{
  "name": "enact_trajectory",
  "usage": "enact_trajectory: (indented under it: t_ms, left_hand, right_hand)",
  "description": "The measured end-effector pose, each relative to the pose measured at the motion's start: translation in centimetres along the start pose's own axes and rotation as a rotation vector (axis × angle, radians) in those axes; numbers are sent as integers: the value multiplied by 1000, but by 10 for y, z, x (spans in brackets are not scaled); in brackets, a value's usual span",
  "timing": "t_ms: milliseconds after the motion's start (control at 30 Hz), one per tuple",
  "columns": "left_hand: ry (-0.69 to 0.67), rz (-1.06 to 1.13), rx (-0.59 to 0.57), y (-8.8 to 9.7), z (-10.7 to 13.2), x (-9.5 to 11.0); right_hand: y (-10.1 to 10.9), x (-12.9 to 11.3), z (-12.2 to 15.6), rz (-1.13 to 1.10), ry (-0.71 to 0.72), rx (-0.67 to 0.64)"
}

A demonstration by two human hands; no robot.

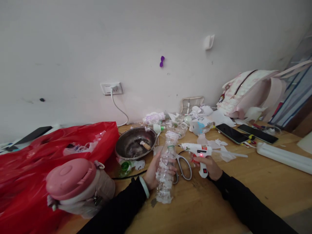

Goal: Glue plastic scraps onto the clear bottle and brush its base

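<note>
My left hand (153, 172) is wrapped round a clear, crumpled plastic bottle (167, 169) that stands upright on the wooden table (219, 201). My right hand (210, 166) grips the handle of a white hot glue gun (198, 152) whose red light is on. The gun's nozzle points left toward the upper part of the bottle. A pair of scissors (184, 167) lies on the table between my two hands.
A metal bowl (135, 143) sits behind the bottle. A red plastic bag (48, 159) and a pink-lidded jug (75, 187) fill the left. Two phones (231, 133), paper scraps, a white tube (285, 157) and a pink backpack (251, 92) lie to the right.
</note>
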State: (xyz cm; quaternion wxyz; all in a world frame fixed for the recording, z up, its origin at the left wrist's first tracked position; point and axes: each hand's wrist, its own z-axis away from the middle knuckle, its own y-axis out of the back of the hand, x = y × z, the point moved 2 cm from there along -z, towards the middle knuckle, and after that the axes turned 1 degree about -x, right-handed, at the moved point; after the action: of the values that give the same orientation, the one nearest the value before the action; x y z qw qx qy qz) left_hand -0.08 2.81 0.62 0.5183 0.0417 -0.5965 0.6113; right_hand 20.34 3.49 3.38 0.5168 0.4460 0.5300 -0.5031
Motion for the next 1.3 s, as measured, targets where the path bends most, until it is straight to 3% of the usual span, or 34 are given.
enact_trajectory:
  t_ms: [600, 900, 1300]
  left_hand:
    - [28, 17, -36, 6, -1, 0]
    - [-42, 54, -81, 7, -4, 4]
    - [-41, 74, -81, 10, -5, 5]
  right_hand:
    - [5, 4, 0, 95, -46, 65]
    - [4, 3, 1, 165, -40, 53]
    - [2, 5, -2, 22, -62, 108]
